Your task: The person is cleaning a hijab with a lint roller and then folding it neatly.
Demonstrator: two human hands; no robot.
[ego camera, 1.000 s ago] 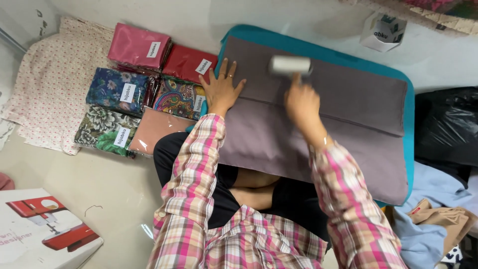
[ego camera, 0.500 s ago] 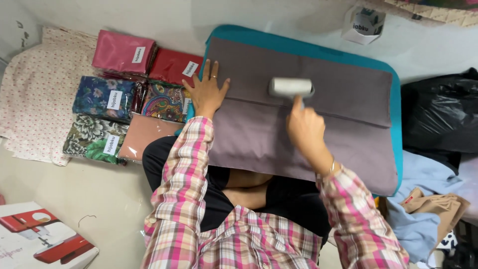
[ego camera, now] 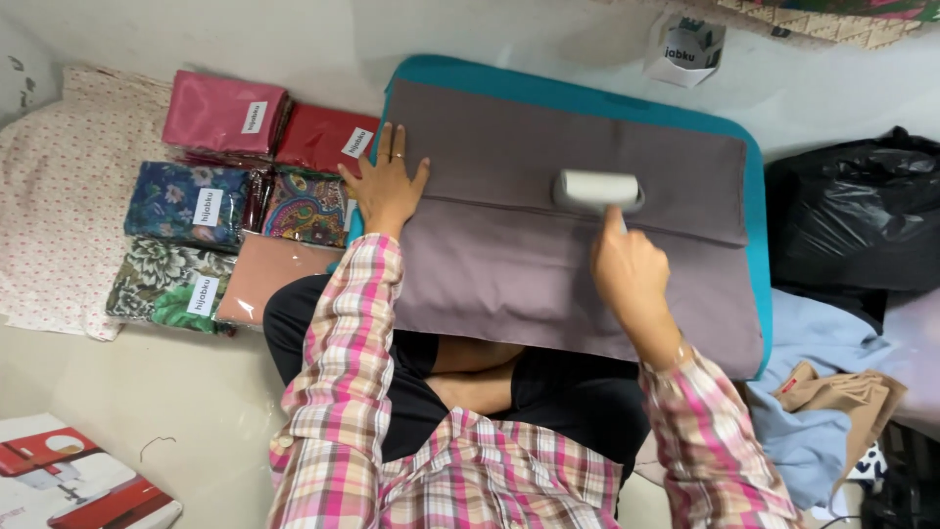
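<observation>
On the floor, a teal board carries a folded mauve cloth that covers nearly all of it. Right of the board slumps a black plastic bag, its contents hidden. Left of the board lie flat fabric packets, each with a small white label. The left hand presses the cloth's left edge, fingers spread flat. The right hand is closed round the handle of a white lint roller resting mid-cloth.

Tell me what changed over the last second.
The right hand drew the lint roller back from the far edge of the mauve cloth toward its middle fold. The left hand stayed flat on the cloth's left edge; grip on the roller unchanged.
</observation>
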